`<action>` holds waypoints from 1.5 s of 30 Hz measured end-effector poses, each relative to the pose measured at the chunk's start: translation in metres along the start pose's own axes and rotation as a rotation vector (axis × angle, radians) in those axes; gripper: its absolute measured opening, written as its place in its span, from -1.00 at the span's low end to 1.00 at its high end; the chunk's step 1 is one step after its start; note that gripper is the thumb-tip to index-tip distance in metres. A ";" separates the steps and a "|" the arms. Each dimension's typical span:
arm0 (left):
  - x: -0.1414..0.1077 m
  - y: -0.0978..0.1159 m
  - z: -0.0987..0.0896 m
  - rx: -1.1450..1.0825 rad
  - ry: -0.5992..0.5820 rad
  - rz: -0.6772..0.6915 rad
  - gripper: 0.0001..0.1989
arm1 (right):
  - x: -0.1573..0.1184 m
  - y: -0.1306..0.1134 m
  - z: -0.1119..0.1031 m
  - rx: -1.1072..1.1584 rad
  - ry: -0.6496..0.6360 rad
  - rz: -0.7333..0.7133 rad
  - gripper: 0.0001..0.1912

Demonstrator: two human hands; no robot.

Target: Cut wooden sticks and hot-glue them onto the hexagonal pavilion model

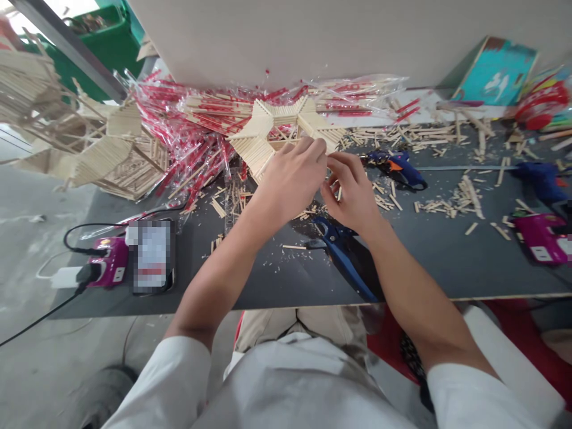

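Note:
A star-like structure of pale wooden sticks [286, 113] stands at the back middle of the bench, with an opening in its centre. My left hand [297, 173] is over its near right part, fingers bent and pressed together; the fingertips are hidden. Close beside it, my right hand [351, 190] has its fingers curled and its thumb near the index finger. What either hand pinches, if anything, cannot be made out. Blue-handled cutting pliers [346, 259] lie on the bench below my right hand. A blue glue gun [400, 170] with an orange trigger lies to its right.
Plastic-wrapped red-tipped sticks [174, 113] are heaped at the back left. Another stick structure [111, 152] stands left. A phone [152, 256] and purple power adapter [111, 262] with cables lie front left. Cut stick pieces [442, 205], a second glue gun [543, 182] and another purple adapter [538, 238] are right.

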State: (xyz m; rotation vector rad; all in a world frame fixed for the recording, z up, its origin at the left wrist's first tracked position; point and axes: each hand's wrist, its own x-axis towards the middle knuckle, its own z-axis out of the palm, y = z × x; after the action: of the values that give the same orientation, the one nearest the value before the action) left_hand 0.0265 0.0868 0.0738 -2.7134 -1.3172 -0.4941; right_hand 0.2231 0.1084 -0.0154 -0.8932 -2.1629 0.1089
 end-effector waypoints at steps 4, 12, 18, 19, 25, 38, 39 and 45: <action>0.001 0.001 0.001 -0.025 -0.028 -0.021 -0.61 | 0.000 0.000 0.000 0.010 0.007 -0.005 -0.53; 0.000 0.000 0.001 -0.120 0.057 -0.020 -0.63 | -0.001 0.000 0.000 0.016 -0.026 0.046 -0.47; 0.002 0.002 -0.003 -0.119 0.051 -0.002 -0.64 | -0.002 0.001 0.001 0.018 -0.031 0.039 -0.45; 0.002 0.002 -0.004 -0.112 0.046 0.003 -0.64 | -0.002 0.001 0.001 0.019 -0.022 0.032 -0.46; 0.003 0.003 -0.008 -0.051 0.015 0.013 -0.68 | -0.001 0.000 0.003 -0.003 0.008 0.035 -0.50; -0.004 0.005 -0.029 -0.129 -0.009 0.050 -0.81 | -0.002 -0.001 -0.001 0.016 -0.007 0.048 -0.49; -0.009 0.004 -0.038 -0.145 -0.010 0.055 -0.84 | -0.002 -0.001 -0.002 0.026 -0.004 0.046 -0.48; -0.043 -0.018 -0.089 -0.219 0.072 -0.245 -0.81 | -0.001 0.005 -0.013 0.108 -0.003 -0.027 -0.43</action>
State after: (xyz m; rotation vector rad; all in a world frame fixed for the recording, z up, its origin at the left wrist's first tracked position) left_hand -0.0340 0.0467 0.1430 -2.6804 -1.6766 -0.7937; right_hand 0.2350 0.1089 -0.0087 -0.8031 -2.1498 0.2118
